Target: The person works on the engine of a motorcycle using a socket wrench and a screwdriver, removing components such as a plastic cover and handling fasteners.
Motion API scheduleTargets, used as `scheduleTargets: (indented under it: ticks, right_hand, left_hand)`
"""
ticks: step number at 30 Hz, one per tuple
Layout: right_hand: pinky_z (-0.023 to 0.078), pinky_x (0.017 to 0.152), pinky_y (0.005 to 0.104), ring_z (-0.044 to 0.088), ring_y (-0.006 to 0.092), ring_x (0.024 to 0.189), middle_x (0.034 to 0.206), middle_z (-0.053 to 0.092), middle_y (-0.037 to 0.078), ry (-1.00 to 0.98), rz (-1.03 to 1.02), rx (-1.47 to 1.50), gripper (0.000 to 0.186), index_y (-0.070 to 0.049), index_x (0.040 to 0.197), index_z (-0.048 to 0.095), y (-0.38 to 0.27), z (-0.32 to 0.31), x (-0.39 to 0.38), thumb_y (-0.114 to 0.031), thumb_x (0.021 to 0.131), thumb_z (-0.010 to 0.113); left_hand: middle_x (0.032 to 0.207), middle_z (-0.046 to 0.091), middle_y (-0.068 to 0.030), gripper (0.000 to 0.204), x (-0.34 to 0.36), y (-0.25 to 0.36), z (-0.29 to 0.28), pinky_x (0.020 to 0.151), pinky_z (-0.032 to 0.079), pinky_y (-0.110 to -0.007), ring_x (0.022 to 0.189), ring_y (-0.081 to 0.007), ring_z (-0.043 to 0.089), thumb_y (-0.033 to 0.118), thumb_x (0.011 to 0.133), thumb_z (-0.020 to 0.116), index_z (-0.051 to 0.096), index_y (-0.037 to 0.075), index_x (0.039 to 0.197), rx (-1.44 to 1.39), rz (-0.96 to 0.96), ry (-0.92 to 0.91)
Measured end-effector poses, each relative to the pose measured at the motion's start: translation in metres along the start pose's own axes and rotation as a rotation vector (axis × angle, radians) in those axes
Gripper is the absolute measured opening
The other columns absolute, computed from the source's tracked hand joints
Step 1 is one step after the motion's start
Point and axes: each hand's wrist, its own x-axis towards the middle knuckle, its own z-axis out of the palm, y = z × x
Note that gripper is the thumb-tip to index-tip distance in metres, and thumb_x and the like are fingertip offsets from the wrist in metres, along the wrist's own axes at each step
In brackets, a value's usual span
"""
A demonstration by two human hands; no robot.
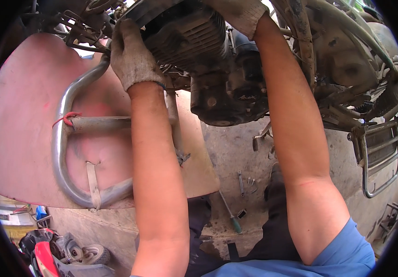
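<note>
My left hand (pixel 132 55), in a grimy knitted glove, reaches up at the left of the engine's finned cylinder (pixel 185 39), fingers curled; what they grip is unclear. My right hand (pixel 245 16), also gloved, reaches above the cylinder, its fingers hidden at the top edge. Below sits the dark, dirty engine case (pixel 215 99). A bent metal guard bar (pixel 61 143), with red cord (pixel 69 119) and a cloth strap (pixel 92 182) on it, stands left of my left forearm, in front of a pink curved panel (pixel 19 120).
Motorcycle frame parts (pixel 307 41) fill the upper right, with a metal step (pixel 369 187) below. A pedal (pixel 255 144) hangs under the engine. A wrench (pixel 240 182) and green-handled screwdriver (pixel 236 224) lie on the concrete floor. A red vehicle (pixel 44 254) is at lower left.
</note>
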Motion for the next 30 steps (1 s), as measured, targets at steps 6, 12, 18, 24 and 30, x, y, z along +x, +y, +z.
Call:
scheduleTargets:
  ticks: [6, 12, 18, 24, 30]
  right_hand:
    - [0.049, 0.102, 0.0352, 0.065, 0.0246, 0.114, 0.119, 0.071, 0.014, 0.009, -0.044, -0.094, 0.068, -0.005, 0.131, 0.067, -0.001, -0.007, 0.002, -0.058, 0.087, 0.075]
    - [0.049, 0.099, 0.0352, 0.066, 0.0212, 0.109, 0.117, 0.072, 0.013, -0.004, -0.067, -0.035, 0.055, -0.006, 0.127, 0.068, -0.018, -0.006, -0.010, -0.045, 0.089, 0.076]
    - [0.052, 0.097, 0.0368, 0.067, 0.0260, 0.110, 0.116, 0.071, 0.016, 0.040, 0.077, 0.031, 0.048, -0.008, 0.128, 0.064, -0.032, 0.008, -0.013, -0.033, 0.090, 0.078]
    - [0.049, 0.105, 0.0406, 0.062, 0.0300, 0.122, 0.134, 0.063, 0.018, 0.007, 0.096, -0.231, 0.054, -0.009, 0.134, 0.061, -0.047, 0.003, -0.029, -0.032, 0.089, 0.078]
    - [0.050, 0.103, 0.0428, 0.063, 0.0348, 0.120, 0.136, 0.060, 0.021, 0.119, 0.141, -0.297, 0.055, -0.006, 0.133, 0.062, -0.051, 0.016, -0.033, -0.030, 0.087, 0.077]
  left_hand:
    - [0.124, 0.064, -0.0091, 0.049, -0.003, -0.002, 0.004, 0.100, 0.047, -0.033, 0.111, -0.0192, 0.059, 0.021, 0.096, 0.062, 0.057, -0.001, 0.140, -0.130, 0.031, -0.035]
    - [0.123, 0.062, -0.0098, 0.044, -0.005, -0.011, -0.003, 0.102, 0.046, -0.033, 0.111, -0.0193, 0.058, 0.015, 0.094, 0.057, 0.058, -0.002, 0.135, -0.133, 0.034, -0.016]
    - [0.135, 0.063, -0.0139, 0.053, 0.007, -0.012, -0.008, 0.107, 0.044, -0.033, 0.119, -0.0220, 0.058, 0.017, 0.098, 0.055, 0.052, 0.000, 0.148, 0.016, -0.034, -0.013]
    - [0.140, 0.064, -0.0176, 0.051, 0.020, -0.004, -0.010, 0.111, 0.042, -0.034, 0.127, -0.0251, 0.060, 0.020, 0.100, 0.058, 0.054, 0.004, 0.148, 0.277, 0.103, -0.052]
    - [0.139, 0.065, -0.0190, 0.049, 0.026, 0.024, -0.002, 0.109, 0.044, -0.036, 0.128, -0.0285, 0.062, 0.024, 0.097, 0.065, 0.060, 0.006, 0.142, 0.249, 0.151, -0.073]
